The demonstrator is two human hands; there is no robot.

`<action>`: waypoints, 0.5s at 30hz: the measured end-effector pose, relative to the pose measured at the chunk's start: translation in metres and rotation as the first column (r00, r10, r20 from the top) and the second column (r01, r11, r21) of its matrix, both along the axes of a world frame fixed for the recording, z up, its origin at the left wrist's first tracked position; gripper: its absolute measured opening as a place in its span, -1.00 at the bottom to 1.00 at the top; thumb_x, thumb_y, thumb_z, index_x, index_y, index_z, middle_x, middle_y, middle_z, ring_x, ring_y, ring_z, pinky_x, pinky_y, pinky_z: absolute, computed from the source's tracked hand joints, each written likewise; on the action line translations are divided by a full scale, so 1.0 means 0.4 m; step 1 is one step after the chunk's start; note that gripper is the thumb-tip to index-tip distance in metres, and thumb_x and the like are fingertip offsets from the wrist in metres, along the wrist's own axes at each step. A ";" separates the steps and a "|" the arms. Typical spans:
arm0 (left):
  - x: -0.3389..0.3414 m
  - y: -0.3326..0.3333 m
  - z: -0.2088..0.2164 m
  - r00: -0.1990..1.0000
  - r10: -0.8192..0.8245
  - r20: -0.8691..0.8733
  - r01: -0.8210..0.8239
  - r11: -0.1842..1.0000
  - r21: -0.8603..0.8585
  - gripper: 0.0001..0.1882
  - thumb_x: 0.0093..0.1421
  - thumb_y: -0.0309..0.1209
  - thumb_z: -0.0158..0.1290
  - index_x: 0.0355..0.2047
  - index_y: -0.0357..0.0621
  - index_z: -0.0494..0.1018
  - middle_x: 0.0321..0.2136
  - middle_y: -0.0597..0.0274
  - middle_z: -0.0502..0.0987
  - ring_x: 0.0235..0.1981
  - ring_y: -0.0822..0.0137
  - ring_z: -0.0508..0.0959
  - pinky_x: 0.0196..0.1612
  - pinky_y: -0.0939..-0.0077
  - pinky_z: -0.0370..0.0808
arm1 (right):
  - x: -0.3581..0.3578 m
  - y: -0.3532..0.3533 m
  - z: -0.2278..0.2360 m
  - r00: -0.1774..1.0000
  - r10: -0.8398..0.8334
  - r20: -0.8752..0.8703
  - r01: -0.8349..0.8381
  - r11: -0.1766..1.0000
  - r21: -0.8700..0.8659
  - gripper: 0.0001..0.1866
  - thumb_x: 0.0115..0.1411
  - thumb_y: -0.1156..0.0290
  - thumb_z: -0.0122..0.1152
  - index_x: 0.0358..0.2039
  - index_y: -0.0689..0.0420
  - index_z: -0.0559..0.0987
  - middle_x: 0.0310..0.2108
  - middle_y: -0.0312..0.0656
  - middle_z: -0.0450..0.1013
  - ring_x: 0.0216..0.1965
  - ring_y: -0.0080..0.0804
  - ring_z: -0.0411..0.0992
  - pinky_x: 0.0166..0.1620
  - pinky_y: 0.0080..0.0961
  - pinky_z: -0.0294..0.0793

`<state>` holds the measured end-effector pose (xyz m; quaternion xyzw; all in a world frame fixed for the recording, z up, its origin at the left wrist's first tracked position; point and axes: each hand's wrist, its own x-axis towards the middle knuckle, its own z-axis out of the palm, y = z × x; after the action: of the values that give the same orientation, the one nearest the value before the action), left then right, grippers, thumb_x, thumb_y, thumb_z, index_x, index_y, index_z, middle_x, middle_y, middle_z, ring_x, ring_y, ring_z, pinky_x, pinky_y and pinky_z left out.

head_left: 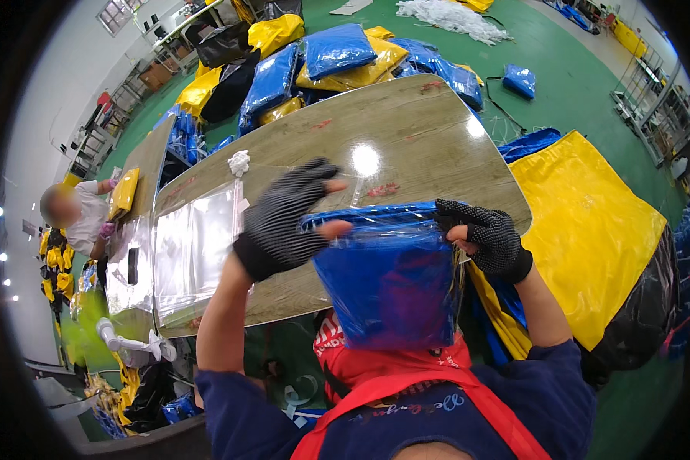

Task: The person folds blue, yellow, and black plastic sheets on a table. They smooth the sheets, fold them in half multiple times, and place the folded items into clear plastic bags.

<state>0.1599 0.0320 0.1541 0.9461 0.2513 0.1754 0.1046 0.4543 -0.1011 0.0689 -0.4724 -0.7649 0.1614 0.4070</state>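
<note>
Wrapped blue package [387, 287]: at near edge of table [314, 153], between hands, mostly below grip. Right hand [492, 238], package's two o'clock: thumb and fingers pinching upper corner. Left hand [282, 218], ten o'clock: fingers spread, thumb at opposite corner, contact unclear. Clear bags [195, 253], nine o'clock. Yellow sheet [590, 230], three o'clock.

– What's your room like?
– Green floor [552, 84], tbh. White wall [69, 84] on my left with a window [116, 14], wood-grain table [433, 146] in front of me with light glare [365, 159] on it, metal rack [642, 115] to my right.
</note>
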 end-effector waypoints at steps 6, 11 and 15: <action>0.077 -0.001 -0.111 0.880 0.099 -0.464 -0.273 0.905 -0.326 -0.09 -0.26 0.38 0.14 -0.14 -0.19 0.49 -0.34 -0.08 0.57 -0.25 0.03 0.59 -0.15 0.34 0.49 | 0.094 -0.069 0.130 0.938 0.343 0.047 -0.320 0.910 -0.265 -0.72 0.01 0.58 0.24 -0.21 0.08 0.58 -0.13 -0.14 0.51 -0.01 -0.27 0.41 0.05 -0.38 0.35; 0.140 -0.060 -0.098 0.908 0.094 -0.408 -0.224 0.932 -0.286 -0.22 -0.30 0.34 0.20 -0.37 -0.16 0.49 -0.47 -0.01 0.56 -0.43 0.05 0.59 -0.31 0.29 0.51 | -0.007 0.008 0.198 0.958 -0.098 0.270 0.136 0.983 -0.127 -0.37 0.03 -0.08 0.22 -0.06 0.17 0.50 -0.22 0.07 0.50 -0.22 -0.04 0.51 -0.11 -0.30 0.46; 0.072 -0.084 -0.124 0.906 -0.027 -0.422 -0.098 0.957 -0.272 -0.24 -0.14 0.32 0.11 -0.26 -0.17 0.47 -0.41 -0.08 0.56 -0.36 0.03 0.59 -0.29 0.32 0.51 | -0.053 0.056 0.087 0.797 0.267 0.541 0.124 0.805 -0.580 -0.18 -0.12 -0.27 0.24 0.02 0.07 0.42 -0.28 0.10 0.50 -0.26 -0.02 0.51 -0.18 -0.27 0.47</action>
<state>0.1887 -0.0017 0.1045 0.9315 0.3082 -0.0690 0.1807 0.4330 -0.0786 0.1037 -0.5698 -0.7827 0.2486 -0.0298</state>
